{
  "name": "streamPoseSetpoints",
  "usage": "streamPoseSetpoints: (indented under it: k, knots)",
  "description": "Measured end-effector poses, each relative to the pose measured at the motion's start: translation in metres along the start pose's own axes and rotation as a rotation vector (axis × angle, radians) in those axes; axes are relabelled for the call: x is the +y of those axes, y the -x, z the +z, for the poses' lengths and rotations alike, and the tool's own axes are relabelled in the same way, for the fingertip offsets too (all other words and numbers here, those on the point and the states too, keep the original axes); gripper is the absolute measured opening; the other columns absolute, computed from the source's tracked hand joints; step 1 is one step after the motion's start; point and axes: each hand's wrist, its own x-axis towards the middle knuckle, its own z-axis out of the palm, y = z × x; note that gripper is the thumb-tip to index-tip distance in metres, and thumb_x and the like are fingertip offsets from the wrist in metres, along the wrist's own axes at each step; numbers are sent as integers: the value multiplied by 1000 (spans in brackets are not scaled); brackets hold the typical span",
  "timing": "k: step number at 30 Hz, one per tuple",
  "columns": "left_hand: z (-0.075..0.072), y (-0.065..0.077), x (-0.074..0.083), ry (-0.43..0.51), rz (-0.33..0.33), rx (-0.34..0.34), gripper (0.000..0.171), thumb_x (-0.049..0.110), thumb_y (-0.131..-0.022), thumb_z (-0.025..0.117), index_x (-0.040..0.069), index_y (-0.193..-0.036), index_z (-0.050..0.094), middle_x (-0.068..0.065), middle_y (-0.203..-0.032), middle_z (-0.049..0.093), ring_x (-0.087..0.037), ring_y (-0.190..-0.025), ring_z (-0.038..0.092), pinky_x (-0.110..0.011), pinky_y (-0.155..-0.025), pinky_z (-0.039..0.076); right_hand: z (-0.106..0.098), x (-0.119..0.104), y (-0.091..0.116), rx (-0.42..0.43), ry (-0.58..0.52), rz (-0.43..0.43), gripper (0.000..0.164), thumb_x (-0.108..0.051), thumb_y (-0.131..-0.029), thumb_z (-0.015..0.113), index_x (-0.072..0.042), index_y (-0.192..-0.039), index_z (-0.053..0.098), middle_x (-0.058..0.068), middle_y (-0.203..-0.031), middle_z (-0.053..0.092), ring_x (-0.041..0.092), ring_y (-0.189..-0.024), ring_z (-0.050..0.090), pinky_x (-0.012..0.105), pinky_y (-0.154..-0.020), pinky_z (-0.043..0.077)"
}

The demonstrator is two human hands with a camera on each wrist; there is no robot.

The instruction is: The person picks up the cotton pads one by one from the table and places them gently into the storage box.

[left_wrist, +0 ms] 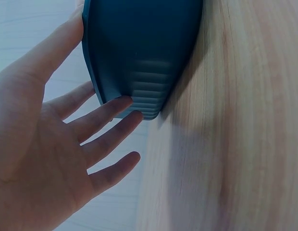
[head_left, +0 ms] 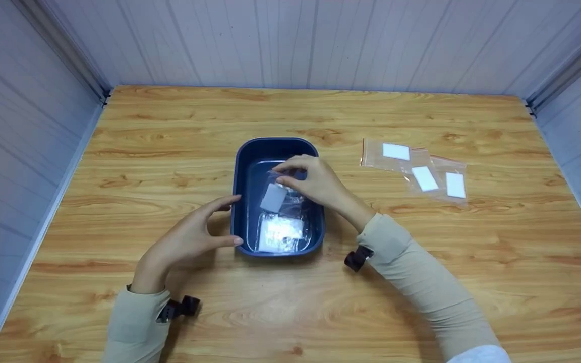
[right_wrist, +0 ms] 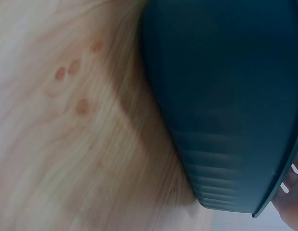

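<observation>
A dark blue plastic bin [head_left: 278, 253] stands on the wooden table. Over its inside, my right hand [head_left: 318, 184] pinches a clear plastic bag [head_left: 273, 197] with a white card in it, between thumb and fingertips. Below that bag, shiny clear bags [head_left: 281, 234] with white contents lie on the bin floor, partly hidden by glare. At the bin's left side my left hand [head_left: 189, 232] is spread, thumb and fingertips right at the rim. The left wrist view shows its fingers nearly straight along the ribbed outer wall [left_wrist: 149, 82]. In the right wrist view the bin hides most of the right hand.
To the right of the bin lie three clear zip bags: one [head_left: 396, 152] at the back left, one [head_left: 424, 178] in the middle, one [head_left: 455, 185] at the right, each with a white card and overlapping. Pale panel walls [head_left: 280, 45] enclose the table's back and sides.
</observation>
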Motion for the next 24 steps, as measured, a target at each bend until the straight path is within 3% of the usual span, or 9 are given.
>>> streamPoseSetpoints:
  k: [9, 17, 24]
  knots:
    - [-1, 1, -1, 12, -6, -3, 85, 37, -81, 82, 28, -153, 37, -5, -156, 36, -32, -146, 26, -60, -117, 16, -2, 3, -1, 33, -43, -37, 26, -17, -91, 74, -6, -114, 73, 2, -111, 71, 15, -106, 62, 35, -97, 49]
    - [-1, 1, -1, 23, 7, -8, 88, 43, -79, 82, 27, -153, 37, -6, -156, 37, -32, -145, 28, -60, -117, 17, -8, 3, 1, 48, -52, -22, 27, -16, -90, 74, -6, -115, 72, 1, -112, 71, 13, -108, 62, 28, -97, 47]
    - [-1, 1, -1, 5, 40, 2, 87, 37, -81, 83, 22, -153, 38, -7, -154, 40, -32, -143, 31, -59, -117, 18, -17, 8, 4, 93, -61, -53, 25, -15, -92, 72, -4, -114, 73, 3, -113, 71, 15, -111, 62, 30, -99, 47]
